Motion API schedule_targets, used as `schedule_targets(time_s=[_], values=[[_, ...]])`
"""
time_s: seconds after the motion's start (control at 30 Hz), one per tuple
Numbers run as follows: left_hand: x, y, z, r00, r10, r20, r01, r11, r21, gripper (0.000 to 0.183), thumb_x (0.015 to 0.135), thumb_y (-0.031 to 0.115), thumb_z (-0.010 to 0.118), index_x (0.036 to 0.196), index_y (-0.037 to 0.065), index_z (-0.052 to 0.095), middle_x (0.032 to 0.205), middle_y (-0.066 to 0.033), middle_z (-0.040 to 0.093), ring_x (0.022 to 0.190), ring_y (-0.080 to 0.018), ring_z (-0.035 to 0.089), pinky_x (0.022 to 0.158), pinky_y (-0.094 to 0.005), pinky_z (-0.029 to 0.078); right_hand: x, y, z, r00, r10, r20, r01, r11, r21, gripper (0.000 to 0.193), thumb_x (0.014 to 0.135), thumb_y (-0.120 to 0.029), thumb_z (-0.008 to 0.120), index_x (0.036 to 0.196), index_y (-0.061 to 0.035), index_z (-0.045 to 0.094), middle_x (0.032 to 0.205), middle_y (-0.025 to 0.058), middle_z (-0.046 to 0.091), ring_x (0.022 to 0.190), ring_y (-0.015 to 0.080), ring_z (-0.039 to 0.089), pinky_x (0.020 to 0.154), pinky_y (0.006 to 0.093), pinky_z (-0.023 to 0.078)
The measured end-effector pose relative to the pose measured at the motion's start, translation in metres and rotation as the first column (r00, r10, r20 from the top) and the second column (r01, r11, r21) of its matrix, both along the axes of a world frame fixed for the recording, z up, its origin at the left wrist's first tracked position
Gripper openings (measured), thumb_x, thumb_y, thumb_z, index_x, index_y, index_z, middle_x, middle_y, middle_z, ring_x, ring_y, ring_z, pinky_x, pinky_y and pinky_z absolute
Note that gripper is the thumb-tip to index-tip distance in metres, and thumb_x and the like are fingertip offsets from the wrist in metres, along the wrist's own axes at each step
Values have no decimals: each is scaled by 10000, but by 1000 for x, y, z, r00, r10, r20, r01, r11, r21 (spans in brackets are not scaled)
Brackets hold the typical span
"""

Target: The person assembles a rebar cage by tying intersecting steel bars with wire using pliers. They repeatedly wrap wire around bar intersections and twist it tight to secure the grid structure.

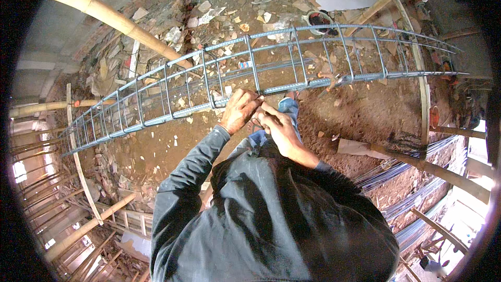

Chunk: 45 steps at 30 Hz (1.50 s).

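A long rebar cage (180, 113) of steel bars and square stirrups stretches across in front of me, held above the ground. My left hand (241, 108) is closed at its near lower bar, fingertips pinched beside a stirrup. Just right of it, my right hand (280, 129) is closed too, with fingers curled and touching or nearly touching the left. Whatever is between the fingers of either hand is too small or hidden to make out. Farther right, an orange-brown tool that looks like pincers (330, 80) rests on the near bar.
Wooden strips (421, 94) cross under the cage at both ends. Bamboo poles (117, 21) slant in from the far left and far right. Rubble and scraps litter the dirt floor, with a bucket (319, 21) beyond the cage. Bundled rebar (402, 175) lies at the right.
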State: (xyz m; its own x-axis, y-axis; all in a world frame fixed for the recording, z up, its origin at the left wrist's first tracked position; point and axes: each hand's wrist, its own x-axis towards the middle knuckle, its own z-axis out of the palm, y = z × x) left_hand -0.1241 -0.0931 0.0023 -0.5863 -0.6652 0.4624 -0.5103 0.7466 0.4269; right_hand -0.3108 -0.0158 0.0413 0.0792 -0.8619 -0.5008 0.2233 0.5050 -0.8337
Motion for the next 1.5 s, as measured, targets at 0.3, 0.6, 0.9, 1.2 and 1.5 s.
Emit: schedule_targets(time_s=[0.3, 0.6, 0.9, 1.2, 1.5], values=[[-6, 12, -5, 997, 60, -47, -56, 996, 70, 418, 850, 38, 775, 1265, 49, 718, 1186, -115, 677, 1081, -330, 629, 899, -443, 549, -30, -37, 23, 768, -58, -638, -218, 912, -346, 207, 971, -241, 779, 1100, -84, 817, 1058, 120, 813, 933, 238, 759, 862, 343, 572], [-1, 12, -2, 995, 47, -88, -37, 992, 119, 476, 830, 4, 738, 1302, 48, 701, 1175, -143, 677, 1092, -347, 636, 934, -432, 550, -33, -59, -2, 823, 156, -547, -326, 917, -230, 175, 964, -172, 767, 1088, -58, 813, 1056, 100, 816, 971, 163, 750, 853, 315, 590], [4, -1, 8, 1000, 2, -23, 1, 992, 124, 308, 862, 91, 724, 1167, 60, 698, 1176, -92, 677, 1149, -318, 644, 975, -412, 562, -24, -46, -23, 668, -170, -725, -392, 748, -536, 179, 921, -136, 721, 1038, -2, 738, 1033, 178, 741, 1008, 386, 691, 907, 457, 547], [-6, -29, 44, 973, -149, 174, 105, 965, 240, 197, 854, 97, 703, 1035, 19, 706, 966, -162, 653, 956, -377, 664, 812, -473, 567, -7, -30, -66, 790, -277, -548, -137, 790, -597, 185, 923, -96, 665, 1068, 7, 718, 986, 213, 724, 907, 386, 694, 802, 480, 540], [-62, -36, 70, 862, -85, 499, -29, 976, 216, 111, 880, 153, 703, 925, 60, 741, 873, -195, 724, 892, -377, 749, 738, -508, 602, 17, -15, -87, 963, -268, -32, 252, 937, -242, 218, 1009, -153, 711, 1134, 22, 748, 1005, 119, 785, 916, 198, 696, 834, 374, 549]])
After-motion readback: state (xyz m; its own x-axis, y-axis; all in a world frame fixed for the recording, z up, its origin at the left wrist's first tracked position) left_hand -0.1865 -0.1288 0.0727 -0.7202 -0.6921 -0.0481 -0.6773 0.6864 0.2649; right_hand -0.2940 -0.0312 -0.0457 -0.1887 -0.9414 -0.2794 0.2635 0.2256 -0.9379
